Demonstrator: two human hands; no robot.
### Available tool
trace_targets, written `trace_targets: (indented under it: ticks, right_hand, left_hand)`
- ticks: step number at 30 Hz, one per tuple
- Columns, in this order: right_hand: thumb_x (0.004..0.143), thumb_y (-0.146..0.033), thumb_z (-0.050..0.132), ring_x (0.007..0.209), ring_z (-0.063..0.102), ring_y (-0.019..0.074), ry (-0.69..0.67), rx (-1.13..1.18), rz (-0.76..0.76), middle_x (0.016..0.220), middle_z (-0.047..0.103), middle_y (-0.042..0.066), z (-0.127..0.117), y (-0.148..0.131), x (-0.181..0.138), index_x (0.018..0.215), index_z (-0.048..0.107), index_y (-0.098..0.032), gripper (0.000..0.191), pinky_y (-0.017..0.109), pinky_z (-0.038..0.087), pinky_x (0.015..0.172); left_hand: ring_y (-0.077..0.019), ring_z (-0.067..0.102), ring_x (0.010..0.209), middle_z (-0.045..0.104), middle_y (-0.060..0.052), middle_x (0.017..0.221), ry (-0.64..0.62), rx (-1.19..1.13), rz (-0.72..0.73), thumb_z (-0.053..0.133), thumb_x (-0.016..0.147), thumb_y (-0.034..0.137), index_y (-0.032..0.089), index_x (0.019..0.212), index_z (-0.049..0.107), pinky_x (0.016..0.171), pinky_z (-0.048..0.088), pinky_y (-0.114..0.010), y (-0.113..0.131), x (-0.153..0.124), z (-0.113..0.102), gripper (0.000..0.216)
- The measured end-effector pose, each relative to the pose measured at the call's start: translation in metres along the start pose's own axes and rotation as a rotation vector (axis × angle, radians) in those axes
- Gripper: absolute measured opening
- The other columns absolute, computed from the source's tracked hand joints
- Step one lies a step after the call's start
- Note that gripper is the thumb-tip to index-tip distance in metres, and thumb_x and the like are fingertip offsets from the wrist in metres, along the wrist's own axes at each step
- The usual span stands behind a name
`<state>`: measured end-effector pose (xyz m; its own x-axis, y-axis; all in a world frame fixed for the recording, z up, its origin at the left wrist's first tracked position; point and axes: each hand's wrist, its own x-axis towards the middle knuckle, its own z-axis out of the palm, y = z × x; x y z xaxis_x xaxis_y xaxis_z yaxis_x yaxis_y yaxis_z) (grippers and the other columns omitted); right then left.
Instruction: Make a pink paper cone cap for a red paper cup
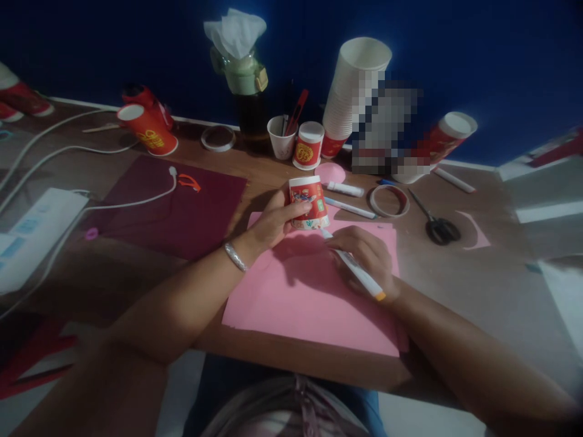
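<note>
Cup: a tapered red cup point(308, 203) with glossy print, a white upper edge and a pale patterned lower band; it was held above the pink paper's far edge and served as the clock's centre.
Left hand: at eight o'clock, this hand point(276, 218) was curled around the cup's side, thumb flat across the print; a silvery, textured bangle point(235, 257) ringed the wrist.
Right hand: between four and five o'clock, this hand point(364, 258) had its fingers closed about a smooth white marker point(357, 273) with a yellow end; the other end lay close to the cup's lower band, and contact could not be told.
Pink paper: flat matte sheets point(300, 309) at six o'clock.
Purple sheet: a dark rectangle point(200, 194) at nine o'clock, crossed by a thin white cable point(127, 206).
Tape: a ring-shaped roll point(407, 207) at three o'clock, scissors point(439, 229) with dark looped handles beyond it.
Stack: nested white paper cups point(339, 91) near one o'clock.
Jar: a rounded jar point(243, 82) at eleven o'clock, crumpled white tissue point(239, 33) on top.
Tabletop: brown, wood-toned point(291, 364).
</note>
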<state>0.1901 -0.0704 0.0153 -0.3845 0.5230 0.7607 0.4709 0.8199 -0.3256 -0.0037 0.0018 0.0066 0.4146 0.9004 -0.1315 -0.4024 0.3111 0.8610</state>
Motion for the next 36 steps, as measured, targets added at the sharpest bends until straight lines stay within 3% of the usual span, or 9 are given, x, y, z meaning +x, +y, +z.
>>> trace_targets:
  ticks: [27, 36]
  right_hand:
    - [0.097, -0.012, 0.061, 0.075, 0.070, 0.0194, -0.023, -0.042, 0.030, 0.085, 0.072, 0.007, -0.0016, -0.0010, 0.0005, 0.108, 0.065, -0.019, 0.013, 0.031, 0.058, 0.066]
    - [0.097, -0.012, 0.061, 0.076, 0.070, 0.0195, -0.037, -0.060, 0.030, 0.087, 0.072, 0.008, -0.0014, -0.0011, 0.0000, 0.110, 0.063, -0.019, 0.015, 0.032, 0.059, 0.066]
  left_hand:
    - [-0.0200, 0.070, 0.084, 0.069, -0.005, 0.098, -0.027, 0.014, 0.000, 0.084, 0.074, 0.032, 0.017, 0.123, 0.058, 0.071, 0.060, -0.033, 0.0017, -0.0032, 0.0011, 0.057]
    - [-0.0191, 0.069, 0.083, 0.070, -0.004, 0.094, -0.065, 0.033, 0.064, 0.082, 0.078, 0.032, 0.019, 0.116, 0.062, 0.079, 0.055, -0.034, -0.0035, -0.0006, -0.0006, 0.045]
